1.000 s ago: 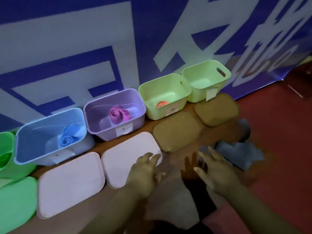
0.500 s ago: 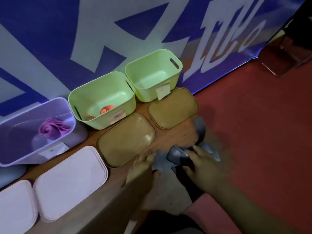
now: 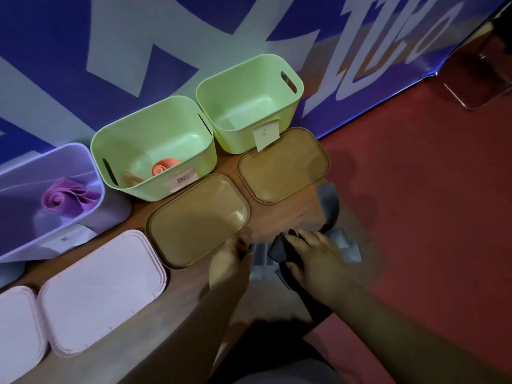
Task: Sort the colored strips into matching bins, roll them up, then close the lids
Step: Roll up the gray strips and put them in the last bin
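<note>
The grey strip lies crumpled on the right end of the wooden bench, at about five o'clock from the middle of the view. One end curves up toward one o'clock, and other folds spread under and beside both hands. The right grip has its fingers and thumb curled round a dark fold of the strip. The left grip, just at nine o'clock of the right, has bent fingertips at the strip's left end; blur hides whether it pinches or only touches.

At eleven o'clock of the grips lies the near brown lid, and at twelve o'clock the far brown lid. Beyond them stand the left green bin, holding an orange roll, and the right green bin. At nine o'clock a purple bin holds a purple roll, with a pale pink lid before it.
</note>
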Tool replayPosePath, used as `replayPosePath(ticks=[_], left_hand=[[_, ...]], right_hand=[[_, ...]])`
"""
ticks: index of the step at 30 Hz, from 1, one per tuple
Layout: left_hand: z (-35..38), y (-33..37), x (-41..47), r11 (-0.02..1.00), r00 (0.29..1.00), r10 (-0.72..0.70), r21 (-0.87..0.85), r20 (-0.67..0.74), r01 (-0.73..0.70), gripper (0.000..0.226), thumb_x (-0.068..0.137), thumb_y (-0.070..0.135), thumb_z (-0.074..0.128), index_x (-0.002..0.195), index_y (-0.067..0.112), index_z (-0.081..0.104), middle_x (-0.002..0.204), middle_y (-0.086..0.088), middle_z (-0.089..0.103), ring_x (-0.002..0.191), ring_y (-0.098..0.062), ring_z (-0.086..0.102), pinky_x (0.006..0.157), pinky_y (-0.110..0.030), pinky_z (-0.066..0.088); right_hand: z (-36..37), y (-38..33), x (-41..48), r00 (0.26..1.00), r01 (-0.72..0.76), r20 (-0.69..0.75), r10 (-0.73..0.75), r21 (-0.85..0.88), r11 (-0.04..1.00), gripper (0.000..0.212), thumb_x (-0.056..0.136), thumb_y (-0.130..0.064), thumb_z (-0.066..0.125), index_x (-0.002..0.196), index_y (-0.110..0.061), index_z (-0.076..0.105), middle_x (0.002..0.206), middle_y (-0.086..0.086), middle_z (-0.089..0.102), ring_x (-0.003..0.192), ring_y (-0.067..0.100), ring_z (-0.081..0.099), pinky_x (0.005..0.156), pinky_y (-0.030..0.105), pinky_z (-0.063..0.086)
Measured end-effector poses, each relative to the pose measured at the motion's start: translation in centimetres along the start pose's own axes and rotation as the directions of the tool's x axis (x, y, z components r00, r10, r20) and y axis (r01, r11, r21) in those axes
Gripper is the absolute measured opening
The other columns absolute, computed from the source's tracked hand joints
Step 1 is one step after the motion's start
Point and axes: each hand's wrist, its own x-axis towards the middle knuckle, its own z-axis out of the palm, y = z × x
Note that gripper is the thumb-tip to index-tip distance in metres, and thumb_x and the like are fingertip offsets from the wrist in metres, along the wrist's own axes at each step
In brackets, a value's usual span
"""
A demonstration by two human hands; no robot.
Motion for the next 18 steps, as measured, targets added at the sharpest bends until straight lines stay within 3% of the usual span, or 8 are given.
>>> replayPosePath(ticks=[5,9,12,14,16,18], left_hand=[[-0.6,0.7,0.0,0.996,1.0,0.005,-0.086,0.01,-0.004,0.025,0.079,0.009,0.062,0.094,0.029,0.056,0.075,0.008,0.063,0.072,-0.016,0.06,0.063,-0.03,0.048],[-2.1,1.4,-0.6,0.976,0.998,-0.028,-0.214,0.057,0.04,0.03,0.082,-0.001,0.06,0.1,0.024,0.062,0.083,0.008,0.067,0.075,-0.013,0.063,0.058,-0.017,0.047],[-4.0,1.7,-1.7,0.957,0.999,-0.012,-0.29,0.044,0.024,0.028,0.084,-0.008,0.056,0.096,0.016,0.066,0.079,0.006,0.07,0.069,-0.008,0.065,0.052,-0.012,0.047],[-5.0,1.4,-2.4,0.953,0.999,0.007,-0.302,0.031,0.003,0.029,0.085,-0.007,0.059,0.09,0.021,0.068,0.076,0.006,0.071,0.069,-0.008,0.066,0.057,-0.015,0.05],[-6.0,0.9,-3.1,0.956,1.0,0.019,-0.294,0.023,-0.012,0.028,0.084,-0.003,0.062,0.087,0.024,0.068,0.074,0.009,0.072,0.067,-0.005,0.067,0.061,-0.018,0.052],[-6.9,0.3,-3.9,0.948,1.0,0.024,-0.318,-0.006,-0.025,0.028,0.086,-0.006,0.061,0.088,0.02,0.068,0.067,0.012,0.069,0.059,0.005,0.063,0.055,-0.009,0.046]], right_hand=[[0.1,-0.2,0.7,1.0,0.025,0.01,-0.025,-0.02,0.999,0.057,0.076,-0.042,0.068,0.131,-0.03,0.057,0.127,-0.007,0.063,0.109,0.019,0.061,0.089,0.035,0.049],[-0.2,-0.5,1.4,0.999,0.039,0.001,-0.039,-0.033,0.999,0.057,0.072,-0.041,0.074,0.126,-0.035,0.059,0.118,-0.011,0.068,0.099,0.02,0.065,0.079,0.036,0.05],[-0.1,-0.4,1.5,0.994,0.105,-0.041,-0.104,0.02,0.994,0.057,0.066,-0.035,0.081,0.121,-0.028,0.066,0.112,-0.005,0.071,0.089,0.024,0.067,0.073,0.035,0.053],[0.4,-0.4,1.4,0.983,0.169,-0.08,-0.164,0.057,0.984,0.055,0.066,-0.031,0.08,0.118,-0.021,0.069,0.11,0.001,0.072,0.086,0.028,0.068,0.071,0.038,0.056],[0.9,-0.7,1.2,0.978,0.203,-0.065,-0.197,0.091,0.975,0.052,0.069,-0.031,0.072,0.119,-0.017,0.068,0.112,0.006,0.071,0.09,0.032,0.067,0.073,0.043,0.057],[1.5,-0.9,1.2,0.975,0.223,-0.015,-0.222,0.111,0.969,0.053,0.073,-0.033,0.066,0.123,-0.017,0.065,0.117,0.007,0.069,0.099,0.032,0.066,0.08,0.044,0.056]])
